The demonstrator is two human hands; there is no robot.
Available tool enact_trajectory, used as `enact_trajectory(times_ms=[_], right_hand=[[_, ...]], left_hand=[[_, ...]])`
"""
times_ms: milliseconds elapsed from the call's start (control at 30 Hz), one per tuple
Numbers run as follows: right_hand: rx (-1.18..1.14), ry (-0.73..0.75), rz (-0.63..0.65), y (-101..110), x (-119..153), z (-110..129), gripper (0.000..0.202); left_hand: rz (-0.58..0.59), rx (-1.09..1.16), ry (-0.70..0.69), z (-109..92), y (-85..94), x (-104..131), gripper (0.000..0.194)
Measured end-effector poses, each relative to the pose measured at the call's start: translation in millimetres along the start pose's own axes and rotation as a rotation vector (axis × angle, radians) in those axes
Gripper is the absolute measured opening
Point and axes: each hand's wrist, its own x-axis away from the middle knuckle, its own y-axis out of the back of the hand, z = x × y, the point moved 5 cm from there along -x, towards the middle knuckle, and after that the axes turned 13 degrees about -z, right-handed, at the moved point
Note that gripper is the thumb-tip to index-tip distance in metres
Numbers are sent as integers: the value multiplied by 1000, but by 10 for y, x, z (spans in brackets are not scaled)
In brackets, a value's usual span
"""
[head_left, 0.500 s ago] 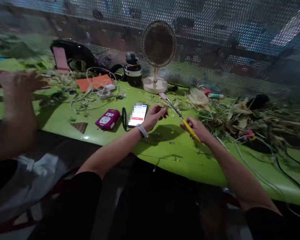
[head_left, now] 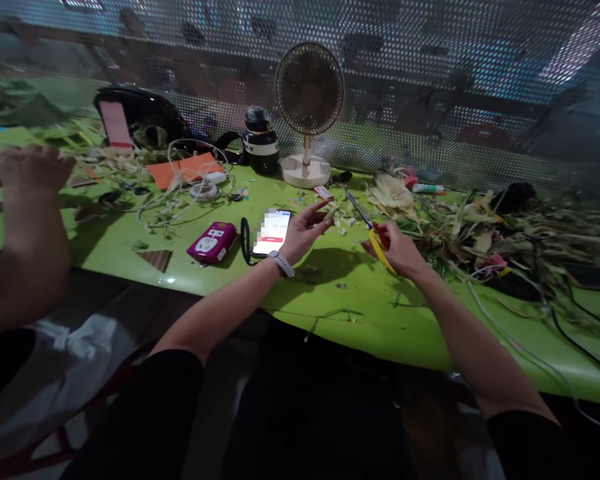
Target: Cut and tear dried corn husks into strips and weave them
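Note:
My right hand (head_left: 400, 248) is closed around the yellow and red handles of scissors (head_left: 379, 247), whose metal blades point up and left over the green table (head_left: 240, 280). My left hand (head_left: 307, 229), with a pale band on its wrist, is raised just right of a lit phone (head_left: 273, 230). Its fingers are spread, and nothing shows between them. A small red and white packet (head_left: 323, 193) lies just beyond its fingertips. Left of the phone sits a magenta power adapter (head_left: 213, 243).
Behind stand a small fan (head_left: 306, 170) and a black bottle (head_left: 261, 143). Dried plant stems (head_left: 470, 233) and cables cover the right side. At the left are orange paper (head_left: 185, 170), a black bag (head_left: 145, 110) and another person's arm (head_left: 30, 220).
The fingers of my left hand have spread and stretched out. In my right hand the scissors have turned, so their handles show more widely. The other person's hand has moved slightly.

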Motion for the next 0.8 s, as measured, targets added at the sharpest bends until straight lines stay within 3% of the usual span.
enact_trajectory(times_ms=[100,333,600,800], right_hand=[[187,88,-13,69,-16,36,74],[302,257,-54,24,6,48,74],[444,342,-162,32,24,104,69],[493,363,-163,17,28,125,63]], left_hand=[[-41,-17,-50,-1,34,-17,44],[-54,-50,-98,2,67,-26,45],[-38,-111,-118,31,81,-27,47],[-7,-134,-132,33,59,-13,50]])
